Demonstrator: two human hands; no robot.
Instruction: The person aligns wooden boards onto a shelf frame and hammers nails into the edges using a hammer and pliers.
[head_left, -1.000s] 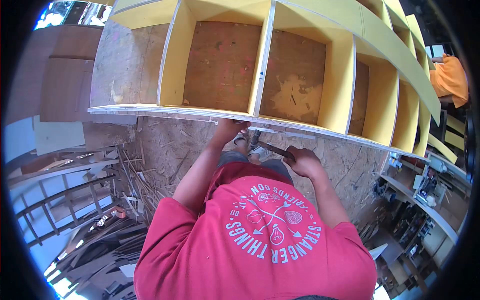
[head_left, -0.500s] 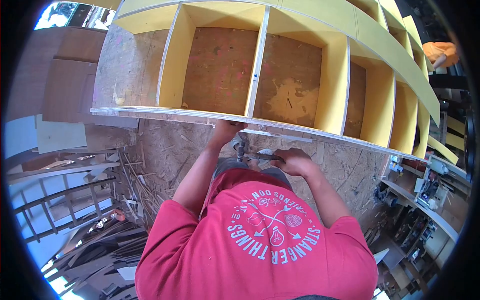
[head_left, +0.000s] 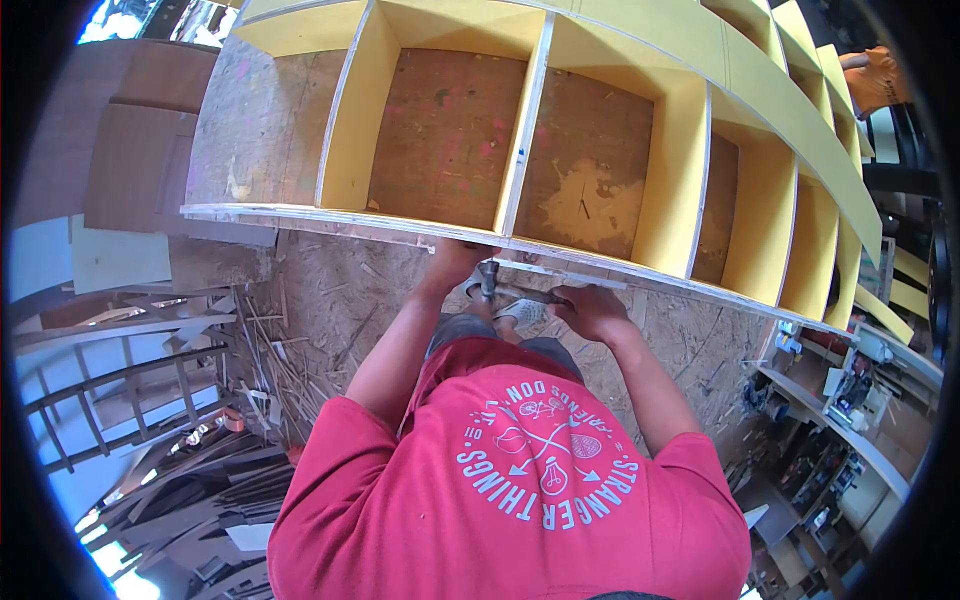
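A large yellow shelf unit (head_left: 680, 160) with several compartments fills the upper part of the head view, its near edge running across the middle. My left hand (head_left: 462, 262) is at that near edge, partly under it; its fingertips are hidden and what they hold cannot be made out. My right hand (head_left: 590, 312) is wrapped round the handle of a hammer (head_left: 490, 278). The hammer lies roughly level, its head pointing left, just below the shelf edge and right beside my left hand.
Wood scraps and strips (head_left: 230, 500) lie heaped at the lower left, near a slatted frame (head_left: 135, 400). Brown boards (head_left: 140, 165) stand on the left. Tools and parts (head_left: 850, 385) sit on a shelf at the right. A person in orange (head_left: 875, 80) is at the upper right.
The hammer and my right hand have shifted left from a second ago, and the hammer head rose slightly since half a second ago. My left hand stayed at the edge. The person in orange changed posture.
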